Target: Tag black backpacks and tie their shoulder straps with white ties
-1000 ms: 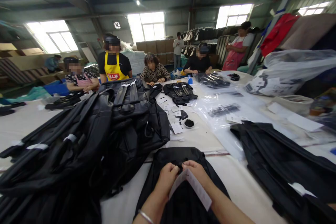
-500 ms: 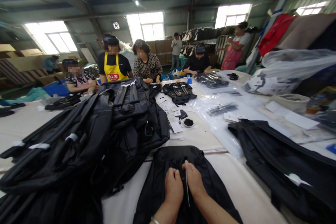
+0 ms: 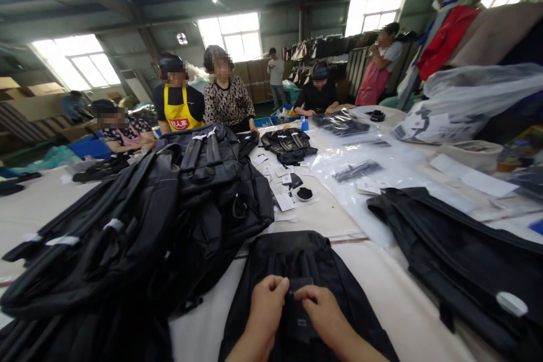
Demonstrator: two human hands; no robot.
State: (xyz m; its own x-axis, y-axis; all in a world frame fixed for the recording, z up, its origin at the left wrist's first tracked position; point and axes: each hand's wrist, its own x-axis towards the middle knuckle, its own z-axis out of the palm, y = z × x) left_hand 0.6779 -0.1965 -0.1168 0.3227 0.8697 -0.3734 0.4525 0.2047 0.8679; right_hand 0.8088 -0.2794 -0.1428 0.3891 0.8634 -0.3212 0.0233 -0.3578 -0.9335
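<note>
My left hand (image 3: 268,304) pinches the top corner of a black tag (image 3: 300,321); my right hand (image 3: 321,306) curls at it, grip unclear. The tag sits between them, over the backpack (image 3: 350,294), bottom centre.

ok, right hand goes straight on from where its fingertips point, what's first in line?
Probably the left hand, its fingertips, just across the top of the dark tag. Hard to judge depth between right hand and left.
</note>
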